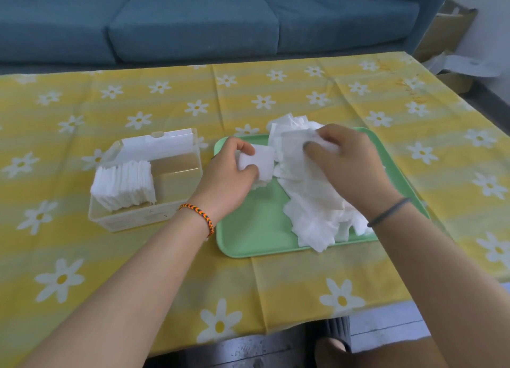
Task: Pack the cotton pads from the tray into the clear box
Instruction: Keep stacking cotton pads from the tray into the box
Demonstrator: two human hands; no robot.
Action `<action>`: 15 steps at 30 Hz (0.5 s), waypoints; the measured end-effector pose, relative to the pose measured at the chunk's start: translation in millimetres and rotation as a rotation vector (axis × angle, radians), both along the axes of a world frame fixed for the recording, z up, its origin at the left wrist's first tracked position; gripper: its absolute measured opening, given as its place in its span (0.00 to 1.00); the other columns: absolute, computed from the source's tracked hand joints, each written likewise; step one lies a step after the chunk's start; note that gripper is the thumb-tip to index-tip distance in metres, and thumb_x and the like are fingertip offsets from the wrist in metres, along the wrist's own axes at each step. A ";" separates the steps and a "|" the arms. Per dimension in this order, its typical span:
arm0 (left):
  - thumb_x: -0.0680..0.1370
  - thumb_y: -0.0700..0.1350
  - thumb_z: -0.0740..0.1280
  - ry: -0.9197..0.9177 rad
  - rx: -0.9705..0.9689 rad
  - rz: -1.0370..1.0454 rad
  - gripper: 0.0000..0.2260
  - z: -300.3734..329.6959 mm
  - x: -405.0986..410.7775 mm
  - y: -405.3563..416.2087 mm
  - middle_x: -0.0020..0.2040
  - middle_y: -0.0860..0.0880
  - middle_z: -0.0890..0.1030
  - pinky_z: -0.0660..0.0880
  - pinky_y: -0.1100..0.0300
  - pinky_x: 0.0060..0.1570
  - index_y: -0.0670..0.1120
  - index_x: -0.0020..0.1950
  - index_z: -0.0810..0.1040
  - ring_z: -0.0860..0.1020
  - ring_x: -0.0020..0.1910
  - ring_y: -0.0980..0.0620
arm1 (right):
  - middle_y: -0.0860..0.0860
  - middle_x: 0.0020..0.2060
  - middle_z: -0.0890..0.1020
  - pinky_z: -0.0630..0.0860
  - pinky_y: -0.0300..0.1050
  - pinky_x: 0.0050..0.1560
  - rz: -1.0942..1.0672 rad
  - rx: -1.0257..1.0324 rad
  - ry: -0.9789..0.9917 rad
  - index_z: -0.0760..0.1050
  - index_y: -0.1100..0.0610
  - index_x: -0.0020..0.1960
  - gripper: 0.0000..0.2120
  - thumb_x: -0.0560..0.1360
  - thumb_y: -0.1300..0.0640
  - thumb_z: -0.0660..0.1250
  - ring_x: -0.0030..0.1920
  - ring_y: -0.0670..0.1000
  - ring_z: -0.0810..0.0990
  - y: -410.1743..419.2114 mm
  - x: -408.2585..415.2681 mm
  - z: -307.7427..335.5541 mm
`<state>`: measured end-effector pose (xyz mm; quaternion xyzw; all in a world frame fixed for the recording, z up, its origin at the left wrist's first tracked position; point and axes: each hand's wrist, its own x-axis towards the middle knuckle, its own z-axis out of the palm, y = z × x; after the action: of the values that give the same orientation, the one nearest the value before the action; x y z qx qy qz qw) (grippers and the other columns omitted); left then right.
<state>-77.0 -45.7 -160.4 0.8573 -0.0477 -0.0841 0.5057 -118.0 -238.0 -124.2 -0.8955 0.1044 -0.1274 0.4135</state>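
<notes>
The cotton pads (311, 199) lie in a loose white heap on the green tray (256, 229), spread under and on both the far and near sides of the right hand (350, 163), with a few at the near end overhanging the tray's rim; a small stack of pads (255, 162) sits in the grip of the left hand (229, 177), thumb on top and fingers curled beneath, clamped on it over the tray's left part; the right hand's grip is curled down into the heap, its fingertips (309, 146) pinching the top pads at the far end, just right of the left hand's stack and almost touching it; to the left of the left hand, just beside the tray, stands the clear box (132, 215), its lid (162, 144) swung up at the far side, with a row of packed pads (124, 185) standing on edge in its left half and the right half bare; tray and box both rest on the bench, covered by a yellow cloth (303, 279) printed with white daisies; a braided bracelet (197, 215) circles the left wrist and a dark band (389, 211) the right; beyond the bench stands a blue sofa (193, 28), and far off to the right of the right hand some cardboard boxes (444, 33).
</notes>
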 end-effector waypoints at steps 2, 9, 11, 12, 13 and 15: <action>0.78 0.42 0.66 -0.001 -0.001 0.006 0.11 -1.4 1.1 1.1 0.47 0.50 0.76 0.65 0.61 0.26 0.54 0.57 0.73 0.71 0.30 0.51 | 0.46 0.35 0.79 0.72 0.39 0.38 -0.042 0.253 0.020 0.80 0.54 0.47 0.04 0.75 0.55 0.68 0.37 0.48 0.76 1.9 -0.3 6.2; 0.80 0.49 0.57 0.056 -0.136 0.014 0.09 7.8 -2.1 -2.4 0.44 0.55 0.77 0.70 0.60 0.40 0.57 0.50 0.78 0.74 0.39 0.56 | 0.55 0.47 0.81 0.78 0.48 0.46 0.035 0.796 0.257 0.78 0.58 0.56 0.08 0.77 0.60 0.69 0.44 0.52 0.81 14.2 2.4 9.6; 0.77 0.55 0.56 0.078 -0.194 0.027 0.12 10.1 -2.1 -3.0 0.45 0.57 0.79 0.72 0.53 0.49 0.56 0.46 0.78 0.78 0.48 0.51 | 0.58 0.47 0.82 0.79 0.47 0.45 0.060 0.842 0.282 0.78 0.58 0.56 0.08 0.78 0.62 0.68 0.44 0.53 0.81 15.1 4.0 9.8; 0.77 0.56 0.56 0.074 -0.219 0.021 0.13 10.6 -2.3 -3.1 0.43 0.57 0.79 0.72 0.51 0.49 0.53 0.45 0.77 0.77 0.48 0.49 | 0.60 0.48 0.82 0.80 0.48 0.47 0.076 0.845 0.294 0.78 0.59 0.57 0.08 0.78 0.64 0.67 0.45 0.53 0.81 15.7 4.1 10.3; 0.79 0.56 0.57 0.062 -0.232 0.011 0.13 10.5 -2.9 -2.9 0.39 0.58 0.77 0.70 0.51 0.48 0.51 0.44 0.76 0.76 0.45 0.50 | 0.61 0.51 0.83 0.80 0.48 0.48 0.088 0.835 0.303 0.79 0.60 0.57 0.09 0.78 0.65 0.66 0.45 0.53 0.82 16.0 3.7 10.7; 0.83 0.53 0.59 0.037 -0.228 -0.006 0.12 8.6 -3.6 -0.3 0.34 0.58 0.72 0.66 0.53 0.44 0.49 0.43 0.74 0.70 0.38 0.53 | 0.59 0.52 0.84 0.81 0.45 0.48 0.098 0.801 0.306 0.79 0.58 0.56 0.10 0.78 0.66 0.65 0.44 0.51 0.83 17.9 3.2 12.2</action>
<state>-80.6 -46.0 -151.8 0.7923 -0.0500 -0.0955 0.6005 -114.8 -220.1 -112.0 -0.6766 0.1632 0.0774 0.7139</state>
